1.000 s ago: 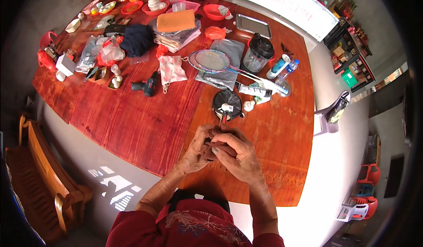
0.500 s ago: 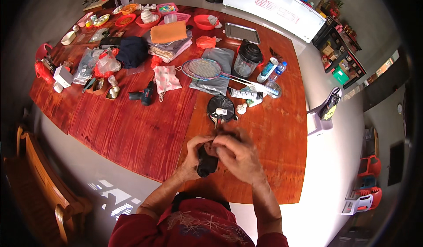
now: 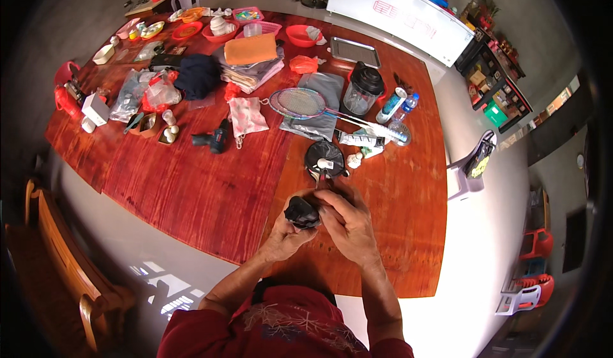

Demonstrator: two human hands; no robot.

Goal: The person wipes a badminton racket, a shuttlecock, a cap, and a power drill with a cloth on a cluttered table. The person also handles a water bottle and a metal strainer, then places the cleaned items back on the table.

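I've got both hands on the small black object (image 3: 301, 212), just this side of the round black dish (image 3: 324, 158): left hand (image 3: 285, 235) cups it, right hand (image 3: 348, 221) pinches its edge. Handling looks mid-way, nothing set down on the counter (image 3: 211, 192).

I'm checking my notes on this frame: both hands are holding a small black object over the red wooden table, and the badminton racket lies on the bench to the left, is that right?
Not quite. The head view shows the badminton racket lying on the red wooden table, not on the bench. The rest holds: the left hand and right hand hold the small black object over the table.
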